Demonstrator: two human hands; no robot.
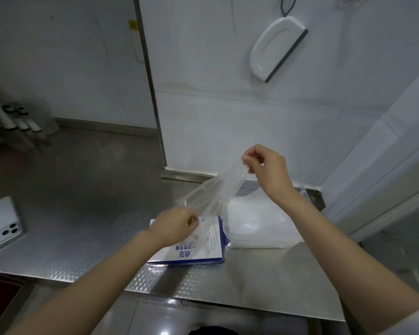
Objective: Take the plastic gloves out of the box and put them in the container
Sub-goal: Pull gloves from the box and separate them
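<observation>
While both forearms reach in from the bottom edge of the view, the right hand (266, 169) is raised above the counter (87, 189) at about one o'clock from the left, its wrist bent and its fingers and thumb pinched shut on the upper end of a clear plastic glove (213, 192). The glove stretches taut on a slant down toward seven o'clock, where the left hand (177, 224) grips its lower end with curled fingers, knuckles up, directly over the box (194, 250). The box lies flat on the counter, white with a blue edge and printed glove outlines, partly covered by the left hand and wrist. Just beside the box at three o'clock sits the container (264, 223), a clear, shallow tub with pale, filmy material inside; the right forearm crosses above its far corner. The stretched glove hangs in the air between the hands, above the gap where box and container meet, touching neither that I can tell. Well apart at nine o'clock, near the counter's left edge, a white phone (3, 226) lies camera side up. On the tiled wall at twelve o'clock hangs a white squeegee (277, 48).
</observation>
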